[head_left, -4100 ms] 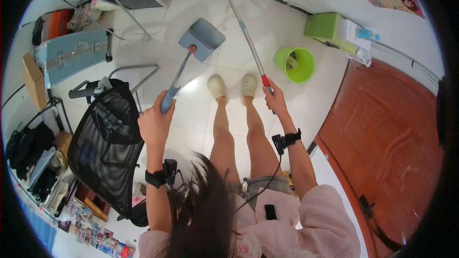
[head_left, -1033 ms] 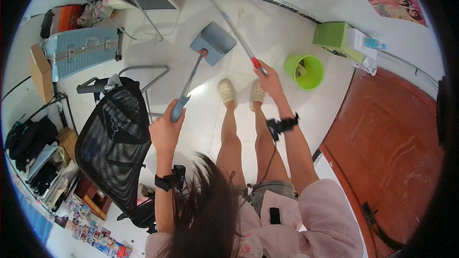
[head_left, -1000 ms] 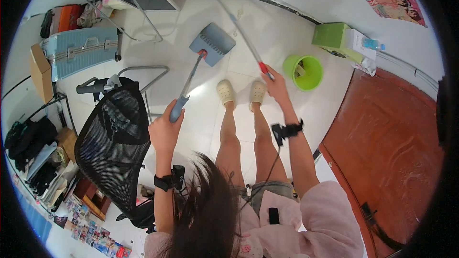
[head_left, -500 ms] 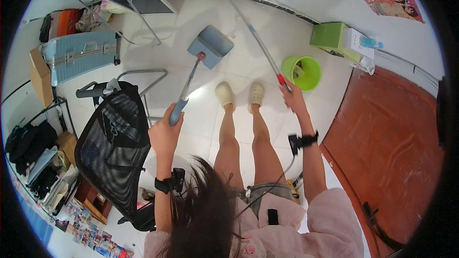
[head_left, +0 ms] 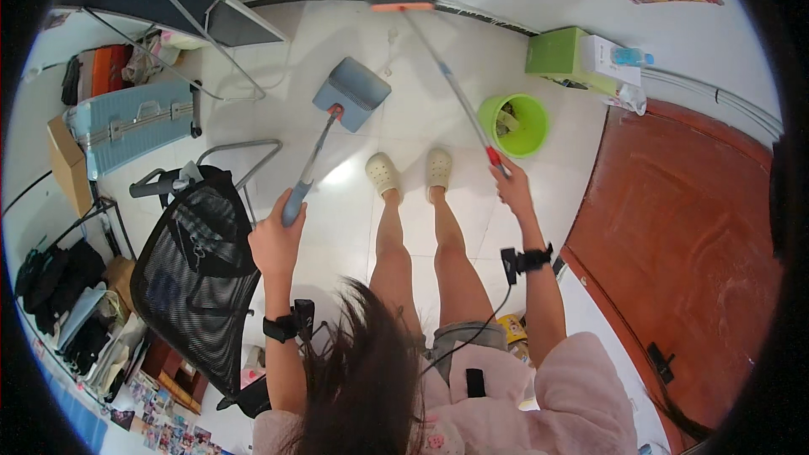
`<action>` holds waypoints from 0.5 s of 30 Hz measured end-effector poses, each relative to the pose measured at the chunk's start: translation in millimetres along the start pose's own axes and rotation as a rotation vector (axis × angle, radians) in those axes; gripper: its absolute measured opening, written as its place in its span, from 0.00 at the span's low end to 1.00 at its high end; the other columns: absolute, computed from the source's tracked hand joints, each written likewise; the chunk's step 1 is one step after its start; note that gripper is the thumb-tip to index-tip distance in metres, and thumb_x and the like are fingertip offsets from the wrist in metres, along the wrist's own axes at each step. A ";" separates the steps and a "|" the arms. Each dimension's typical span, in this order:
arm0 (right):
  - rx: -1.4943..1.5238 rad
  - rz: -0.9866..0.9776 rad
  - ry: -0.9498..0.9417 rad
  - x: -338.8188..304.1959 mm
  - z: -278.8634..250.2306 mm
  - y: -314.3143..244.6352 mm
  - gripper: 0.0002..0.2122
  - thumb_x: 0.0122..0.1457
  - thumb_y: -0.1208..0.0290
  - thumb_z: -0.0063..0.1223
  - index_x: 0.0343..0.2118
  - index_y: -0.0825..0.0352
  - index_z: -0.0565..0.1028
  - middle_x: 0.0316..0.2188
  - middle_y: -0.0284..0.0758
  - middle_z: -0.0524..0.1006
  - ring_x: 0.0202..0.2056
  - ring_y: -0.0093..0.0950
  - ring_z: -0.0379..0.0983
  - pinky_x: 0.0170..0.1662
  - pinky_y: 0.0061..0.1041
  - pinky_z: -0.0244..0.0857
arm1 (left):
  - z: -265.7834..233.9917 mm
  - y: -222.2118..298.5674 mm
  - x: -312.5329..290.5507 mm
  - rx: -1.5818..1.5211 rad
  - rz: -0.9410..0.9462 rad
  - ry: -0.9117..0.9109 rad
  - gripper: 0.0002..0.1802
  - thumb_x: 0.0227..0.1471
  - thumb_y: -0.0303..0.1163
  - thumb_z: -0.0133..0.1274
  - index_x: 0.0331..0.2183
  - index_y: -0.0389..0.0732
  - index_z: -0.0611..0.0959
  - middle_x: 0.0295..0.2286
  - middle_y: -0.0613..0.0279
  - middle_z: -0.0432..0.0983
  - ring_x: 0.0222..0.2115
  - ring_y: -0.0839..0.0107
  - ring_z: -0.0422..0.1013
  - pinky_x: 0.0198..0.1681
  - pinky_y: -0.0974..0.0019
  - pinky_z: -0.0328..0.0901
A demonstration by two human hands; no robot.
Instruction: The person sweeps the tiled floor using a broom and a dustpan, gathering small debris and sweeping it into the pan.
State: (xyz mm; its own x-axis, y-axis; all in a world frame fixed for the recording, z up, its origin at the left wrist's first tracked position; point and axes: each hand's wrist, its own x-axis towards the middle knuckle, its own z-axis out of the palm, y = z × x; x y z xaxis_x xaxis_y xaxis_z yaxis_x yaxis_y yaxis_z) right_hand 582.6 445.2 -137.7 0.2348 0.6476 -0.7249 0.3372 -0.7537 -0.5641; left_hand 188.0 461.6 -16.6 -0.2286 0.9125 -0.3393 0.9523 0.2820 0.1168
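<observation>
My left hand [head_left: 275, 240] is closed round the grey-blue grip of a long-handled dustpan [head_left: 350, 93]. The pan rests on the tiled floor ahead of me, its opening toward the upper right. In my right hand [head_left: 512, 187] is the red-and-grey end of a broom handle [head_left: 462, 99], held with the fingers wrapped round it. The broom's orange head [head_left: 403, 7] lies at the foot of the far wall. Small pale bits of litter [head_left: 392, 34] are on the floor between the broom head and the pan.
A lime-green bin [head_left: 531, 131] with some rubbish inside stands right of the broom handle. Green and white boxes [head_left: 556, 52] sit by the wall, near a brown-red door [head_left: 674, 261]. To my left are a black mesh chair [head_left: 202, 278] and a light-blue suitcase [head_left: 131, 125].
The whole view has shifted a little. Against the floor, the broom head and my right hand have moved slightly right. The dustpan keeps its place, and more litter shows beside the broom handle.
</observation>
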 end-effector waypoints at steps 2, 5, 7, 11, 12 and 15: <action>0.008 0.046 0.058 -11.2 -26.6 9.1 0.19 0.51 0.68 0.49 0.48 0.57 0.67 0.10 0.27 0.62 0.10 0.16 0.56 0.12 0.19 0.53 | -3.6 3.5 1.6 -0.001 0.013 0.006 0.17 0.41 0.45 0.53 0.36 0.51 0.78 0.13 0.51 0.70 0.17 0.55 0.70 0.20 0.61 0.64; -0.096 0.080 0.120 -16.1 -44.3 11.6 0.19 0.52 0.68 0.49 0.49 0.56 0.66 0.10 0.27 0.62 0.09 0.16 0.55 0.11 0.19 0.53 | -4.4 12.3 2.2 0.033 0.033 -0.010 0.18 0.42 0.45 0.53 0.36 0.51 0.78 0.13 0.50 0.70 0.17 0.55 0.70 0.20 0.61 0.64; -0.100 0.022 -0.009 -8.0 -34.5 7.2 0.19 0.51 0.69 0.49 0.49 0.56 0.66 0.10 0.27 0.62 0.09 0.15 0.55 0.11 0.19 0.53 | -8.4 14.4 3.2 0.039 0.016 -0.042 0.18 0.43 0.45 0.52 0.37 0.50 0.78 0.15 0.50 0.71 0.19 0.55 0.70 0.21 0.59 0.64; -0.062 -0.165 -0.096 14.3 8.1 -19.7 0.19 0.51 0.67 0.49 0.48 0.60 0.66 0.12 0.28 0.63 0.11 0.18 0.58 0.14 0.20 0.56 | -8.9 19.0 5.5 0.034 0.017 -0.037 0.18 0.43 0.46 0.52 0.37 0.49 0.78 0.14 0.50 0.70 0.16 0.56 0.69 0.19 0.61 0.63; -0.092 -0.301 -0.070 26.4 19.9 -20.4 0.19 0.51 0.67 0.49 0.48 0.61 0.66 0.12 0.29 0.63 0.11 0.19 0.59 0.15 0.21 0.57 | -7.7 21.6 6.8 0.038 0.032 -0.039 0.18 0.43 0.46 0.52 0.37 0.49 0.78 0.14 0.50 0.70 0.16 0.56 0.69 0.19 0.61 0.63; 0.012 -0.192 -0.199 29.8 50.6 -71.9 0.19 0.51 0.67 0.49 0.47 0.62 0.67 0.15 0.32 0.68 0.13 0.21 0.61 0.17 0.21 0.59 | -10.1 13.5 6.2 0.018 0.035 -0.028 0.18 0.43 0.46 0.53 0.37 0.48 0.78 0.14 0.49 0.69 0.15 0.57 0.69 0.18 0.62 0.62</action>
State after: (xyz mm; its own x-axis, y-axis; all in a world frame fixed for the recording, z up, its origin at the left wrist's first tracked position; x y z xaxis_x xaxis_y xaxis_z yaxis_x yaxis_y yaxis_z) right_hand 519.2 513.1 -138.8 -0.0167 0.7450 -0.6668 0.3467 -0.6212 -0.7027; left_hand 197.4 474.1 -7.6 -0.1899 0.9130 -0.3610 0.9631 0.2446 0.1120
